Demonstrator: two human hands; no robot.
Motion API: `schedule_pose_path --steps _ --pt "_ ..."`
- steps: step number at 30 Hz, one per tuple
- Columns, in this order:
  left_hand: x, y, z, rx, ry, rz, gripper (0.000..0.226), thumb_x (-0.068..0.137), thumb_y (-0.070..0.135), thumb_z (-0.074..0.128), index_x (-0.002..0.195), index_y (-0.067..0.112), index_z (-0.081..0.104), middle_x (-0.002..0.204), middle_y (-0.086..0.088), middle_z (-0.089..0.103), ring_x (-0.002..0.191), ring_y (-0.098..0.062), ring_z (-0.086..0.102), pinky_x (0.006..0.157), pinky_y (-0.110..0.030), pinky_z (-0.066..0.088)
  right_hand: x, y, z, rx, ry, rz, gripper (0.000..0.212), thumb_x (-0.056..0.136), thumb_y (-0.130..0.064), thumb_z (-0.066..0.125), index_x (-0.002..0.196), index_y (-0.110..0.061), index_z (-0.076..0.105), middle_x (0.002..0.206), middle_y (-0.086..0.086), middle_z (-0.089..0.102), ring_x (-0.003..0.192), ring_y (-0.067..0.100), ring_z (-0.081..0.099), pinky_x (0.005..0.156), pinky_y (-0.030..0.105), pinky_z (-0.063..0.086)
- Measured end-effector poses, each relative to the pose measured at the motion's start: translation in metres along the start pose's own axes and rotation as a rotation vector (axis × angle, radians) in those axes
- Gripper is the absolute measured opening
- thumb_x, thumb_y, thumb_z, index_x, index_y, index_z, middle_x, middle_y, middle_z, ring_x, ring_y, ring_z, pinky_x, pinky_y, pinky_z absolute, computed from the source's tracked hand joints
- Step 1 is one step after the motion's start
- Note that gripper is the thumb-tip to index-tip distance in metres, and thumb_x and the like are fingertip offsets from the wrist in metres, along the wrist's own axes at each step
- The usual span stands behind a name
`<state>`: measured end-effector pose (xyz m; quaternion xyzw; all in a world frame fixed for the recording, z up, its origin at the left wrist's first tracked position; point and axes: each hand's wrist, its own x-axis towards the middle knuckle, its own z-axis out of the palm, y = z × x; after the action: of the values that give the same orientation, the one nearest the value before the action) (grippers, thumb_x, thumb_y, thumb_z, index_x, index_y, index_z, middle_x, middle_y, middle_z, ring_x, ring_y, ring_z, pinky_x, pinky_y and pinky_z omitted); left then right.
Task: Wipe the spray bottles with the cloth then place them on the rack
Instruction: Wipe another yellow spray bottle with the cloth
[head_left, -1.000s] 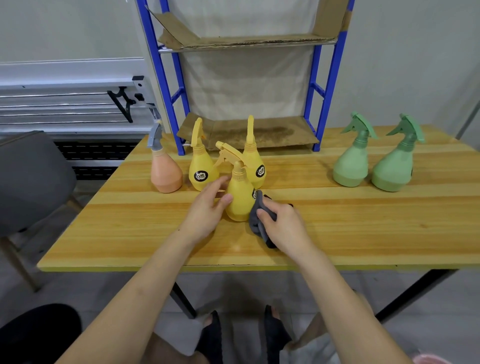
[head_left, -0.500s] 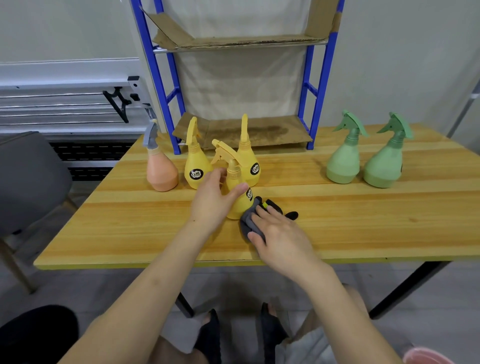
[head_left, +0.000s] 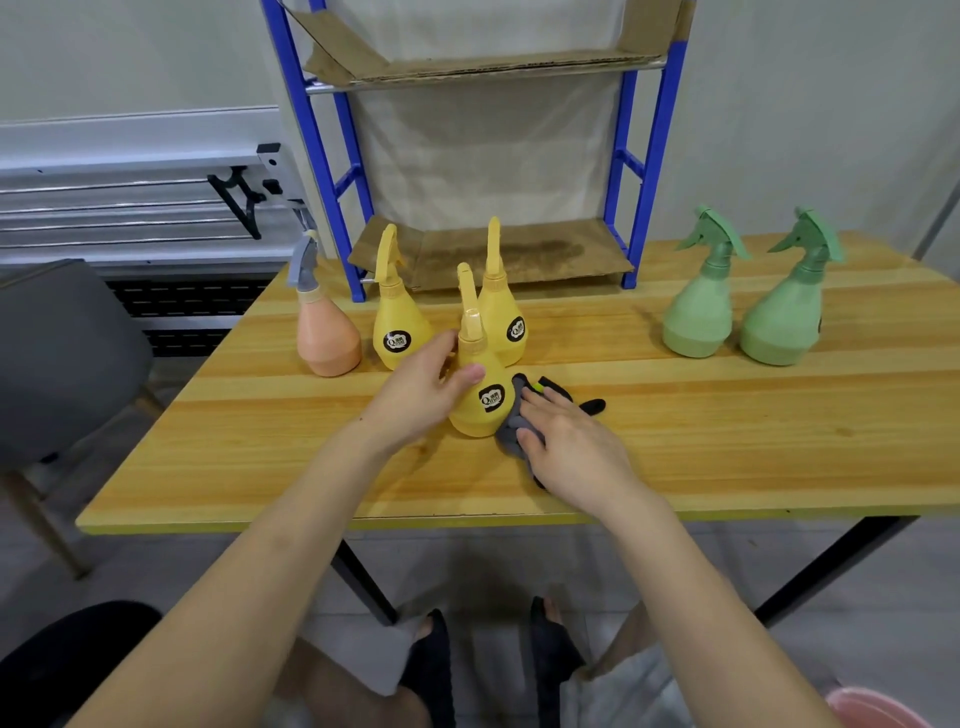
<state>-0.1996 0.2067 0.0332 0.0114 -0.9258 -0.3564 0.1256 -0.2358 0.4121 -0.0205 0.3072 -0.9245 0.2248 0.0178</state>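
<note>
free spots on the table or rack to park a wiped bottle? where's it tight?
Bare table between the rear yellow bottle and the green pair; also the rack's lower cardboard shelf. Crowded at left: peach bottle, three yellow bottles, left hand and right hand with cloth.

Walls: plain pale grey-white (head_left: 810, 104), evenly lit.
Table: yellow-toned wooden planks (head_left: 727, 441) on black metal legs (head_left: 831, 561).
Floor: light grey tiles (head_left: 156, 561).
Chair: grey upholstered seat back (head_left: 57, 358) on thin legs, off the table's left edge.
Left background: stacked grey metal rails (head_left: 119, 208) with a black bracket (head_left: 236, 195), along the wall.
Bottom right corner: part of a pink container (head_left: 878, 709), cut off by the frame.
</note>
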Motion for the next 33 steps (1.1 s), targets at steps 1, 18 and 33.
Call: schedule_pose_path --steps 1,18,33 --pt "-0.001 0.000 0.000 -0.001 -0.002 -0.001 0.042 0.101 0.037 0.057 0.139 0.019 0.051 0.133 0.001 0.063 0.122 -0.018 0.057 0.104 -0.045 0.049 0.002 0.000 0.000 0.017 0.009 0.009 0.046 0.106 -0.030 0.042 0.150 -0.022 0.047 0.162 -0.012 0.035 0.153 0.009 0.022 0.122 0.032 0.028" --pt "0.004 0.007 0.022 0.049 0.253 -0.031 0.039 0.095 0.045 0.064 0.121 0.015 0.061 0.109 -0.001 0.062 0.100 -0.019 0.058 0.084 -0.036 0.048 -0.010 -0.013 0.000 0.003 0.055 0.073 0.061 0.102 -0.036 0.056 0.158 -0.028 0.033 0.157 -0.008 0.045 0.138 0.020 0.049 0.098 0.038 0.048" --pt "-0.012 -0.005 0.013 -0.106 0.121 -0.068 0.059 0.102 0.041 0.054 0.150 0.011 0.036 0.149 -0.004 0.044 0.140 -0.018 0.039 0.118 -0.042 0.035 0.017 -0.005 -0.009 0.086 0.007 0.065 0.041 0.100 -0.029 0.057 0.141 -0.033 0.053 0.148 -0.009 0.054 0.121 0.029 0.059 0.084 0.040 0.052"
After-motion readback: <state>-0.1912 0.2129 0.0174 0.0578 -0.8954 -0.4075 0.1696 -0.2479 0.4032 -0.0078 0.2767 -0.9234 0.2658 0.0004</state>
